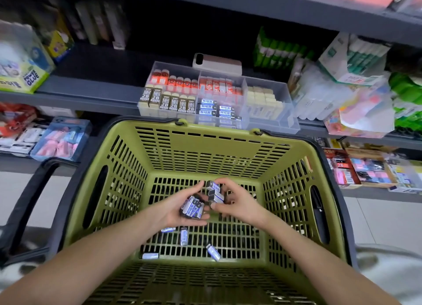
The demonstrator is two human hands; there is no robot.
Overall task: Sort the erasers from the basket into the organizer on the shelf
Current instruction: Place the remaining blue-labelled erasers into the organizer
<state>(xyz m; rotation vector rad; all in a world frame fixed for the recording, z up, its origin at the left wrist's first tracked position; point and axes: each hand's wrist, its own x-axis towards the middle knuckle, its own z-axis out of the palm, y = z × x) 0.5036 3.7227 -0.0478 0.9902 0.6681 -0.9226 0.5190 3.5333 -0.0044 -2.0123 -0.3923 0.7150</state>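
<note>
Four loose erasers point(184, 236) lie on the floor of the green basket point(228, 145) at frame centre, below the clear organizer point(269, 120) of sorted rows, while the left hand point(180, 210) cups several and the right hand point(237, 202) pinches a stack point(214, 193).

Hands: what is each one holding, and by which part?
Left hand: loose erasers cupped in the palm. Right hand: stacked erasers pinched at the stack's ends.
</note>
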